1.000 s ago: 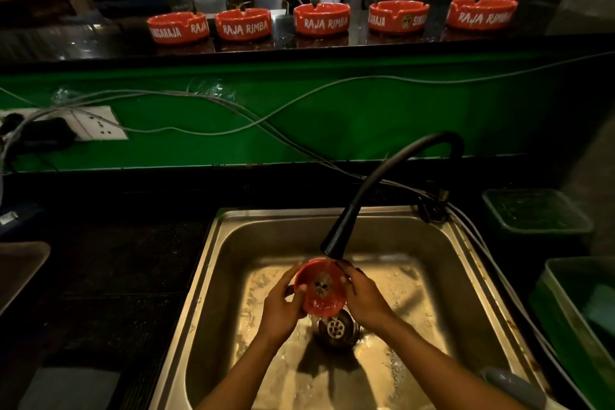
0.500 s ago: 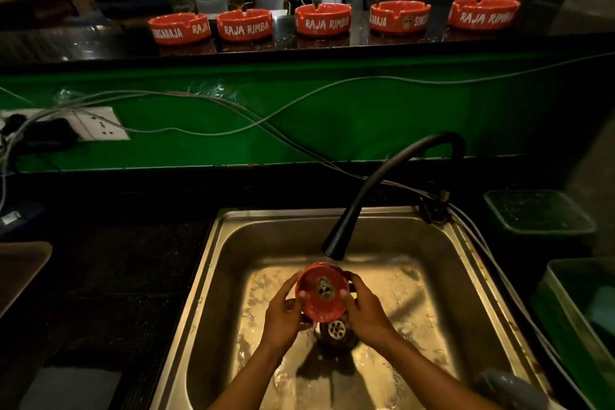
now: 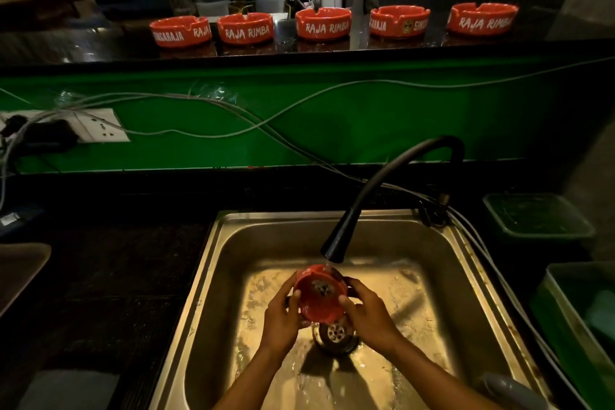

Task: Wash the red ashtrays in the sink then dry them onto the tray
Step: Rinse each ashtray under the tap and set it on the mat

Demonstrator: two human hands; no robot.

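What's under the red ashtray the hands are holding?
Below the red ashtray, held by the left hand and right hand, sits the sink's round metal drain in wet, splashing water. The ashtray covers the drain's far edge, so that part is hidden.

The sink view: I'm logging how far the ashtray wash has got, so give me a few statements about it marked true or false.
1. Both hands, left hand and right hand, hold one red ashtray under the black faucet. True.
2. Five red ashtrays stand on the upper counter. True.
3. The held ashtray rests on the sink floor. False: it is held above the drain.
4. The faucet is chrome. False: it is black.
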